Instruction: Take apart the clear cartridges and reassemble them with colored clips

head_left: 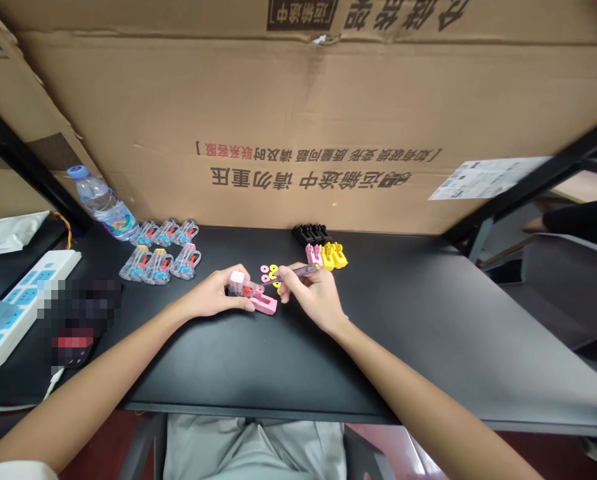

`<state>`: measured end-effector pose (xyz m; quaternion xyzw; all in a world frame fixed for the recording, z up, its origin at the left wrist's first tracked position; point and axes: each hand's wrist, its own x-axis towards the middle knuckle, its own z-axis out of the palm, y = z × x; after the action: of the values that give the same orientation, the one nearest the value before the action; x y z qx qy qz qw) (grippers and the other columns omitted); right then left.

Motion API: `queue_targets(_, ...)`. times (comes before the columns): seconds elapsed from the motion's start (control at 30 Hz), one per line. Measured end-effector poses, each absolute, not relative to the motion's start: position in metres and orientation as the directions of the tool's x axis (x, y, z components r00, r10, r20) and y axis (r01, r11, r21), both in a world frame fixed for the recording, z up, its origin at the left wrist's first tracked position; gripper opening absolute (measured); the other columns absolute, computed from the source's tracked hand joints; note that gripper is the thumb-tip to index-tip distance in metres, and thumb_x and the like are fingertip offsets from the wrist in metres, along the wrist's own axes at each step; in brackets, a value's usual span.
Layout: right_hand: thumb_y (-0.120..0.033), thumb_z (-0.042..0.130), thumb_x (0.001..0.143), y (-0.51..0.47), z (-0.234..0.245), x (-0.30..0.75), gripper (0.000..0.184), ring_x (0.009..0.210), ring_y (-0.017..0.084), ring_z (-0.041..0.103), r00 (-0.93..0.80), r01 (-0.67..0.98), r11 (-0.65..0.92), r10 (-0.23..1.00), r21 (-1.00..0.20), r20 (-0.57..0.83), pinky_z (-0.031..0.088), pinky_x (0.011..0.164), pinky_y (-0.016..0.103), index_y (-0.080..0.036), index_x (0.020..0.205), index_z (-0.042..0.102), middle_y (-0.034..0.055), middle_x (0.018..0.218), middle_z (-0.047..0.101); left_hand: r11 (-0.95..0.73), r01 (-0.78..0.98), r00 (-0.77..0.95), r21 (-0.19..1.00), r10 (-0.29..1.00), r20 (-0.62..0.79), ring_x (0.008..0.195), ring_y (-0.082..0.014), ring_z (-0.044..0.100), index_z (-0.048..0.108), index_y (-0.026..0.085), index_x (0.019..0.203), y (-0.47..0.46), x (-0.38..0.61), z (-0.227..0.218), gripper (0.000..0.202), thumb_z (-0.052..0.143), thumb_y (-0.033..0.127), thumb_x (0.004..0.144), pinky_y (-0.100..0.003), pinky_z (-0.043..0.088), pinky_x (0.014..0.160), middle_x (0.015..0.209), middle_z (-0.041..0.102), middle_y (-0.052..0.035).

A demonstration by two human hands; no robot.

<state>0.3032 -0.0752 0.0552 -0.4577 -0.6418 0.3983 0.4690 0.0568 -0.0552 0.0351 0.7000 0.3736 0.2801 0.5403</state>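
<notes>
My left hand [222, 293] is closed on a small clear plastic piece [237, 283] with a pale top and a red-orange part inside. A pink slotted block [265, 304] sits against it, under my left fingertips. My right hand [314, 293] grips a slim, purplish, pen-like tool [301, 271], its tip pointing left at the clear piece. Whether the tip touches it I cannot tell. Between the hands lie several small pink rings [264, 269] and yellow rings [273, 269], some partly hidden by my right fingers.
Several clear plastic assemblies [158, 267] stand in two rows at the left, near a water bottle [106, 203]. Black parts [312, 233], pink parts [314, 254] and yellow parts [334, 256] stand at the back. A power strip [26, 300] lies far left; cardboard [298, 100] walls the rear.
</notes>
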Motion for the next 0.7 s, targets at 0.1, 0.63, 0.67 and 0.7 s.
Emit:
queue_targets(0.1,-0.067,0.067,0.096,-0.070,0.053,0.309,0.051,0.051,0.018,0.065,-0.061,0.202,0.257,0.966,-0.945,0.250,0.055,0.056,0.032,-0.019,0.080,0.072,0.0029,0.060,0.069,-0.078,0.137,0.613,0.987,0.790,-0.022,0.118,-0.0304,0.076,0.056,0.020,0.100,-0.054,0.056,0.034,0.048,0.093,0.042,0.079,-0.041,0.057,0.098,0.119,0.081,-0.0142)
queue_targets(0.63,-0.027,0.060,0.094,-0.068,0.052,0.315,0.026,0.052,0.015,0.060,-0.368,0.415,0.357,0.907,-0.837,0.204,0.046,0.052,0.028,-0.019,0.073,0.073,0.0003,0.060,0.068,-0.141,0.167,0.644,0.976,0.765,0.001,0.107,-0.0262,0.078,0.053,0.019,0.087,-0.056,0.048,0.044,0.048,0.096,0.035,0.073,-0.034,0.058,0.088,0.118,0.081,-0.0145)
queue_targets(0.67,-0.028,0.059,0.095,-0.067,0.052,0.316,0.027,0.053,0.015,0.061,-0.363,0.423,0.359,0.908,-0.832,0.207,0.047,0.053,0.028,-0.019,0.073,0.073,0.0005,0.061,0.068,-0.145,0.170,0.636,0.975,0.772,0.004,0.105,-0.0255,0.079,0.053,0.019,0.087,-0.057,0.048,0.045,0.047,0.096,0.035,0.074,-0.033,0.058,0.087,0.116,0.082,-0.0139)
queue_targets(0.7,-0.028,0.059,0.095,-0.066,0.052,0.316,0.028,0.054,0.016,0.062,-0.353,0.430,0.361,0.911,-0.828,0.214,0.048,0.054,0.028,-0.019,0.072,0.072,0.0010,0.064,0.069,-0.150,0.175,0.624,0.973,0.781,0.009,0.103,-0.0250,0.079,0.054,0.019,0.087,-0.057,0.049,0.046,0.046,0.096,0.035,0.074,-0.033,0.058,0.086,0.115,0.082,-0.0134)
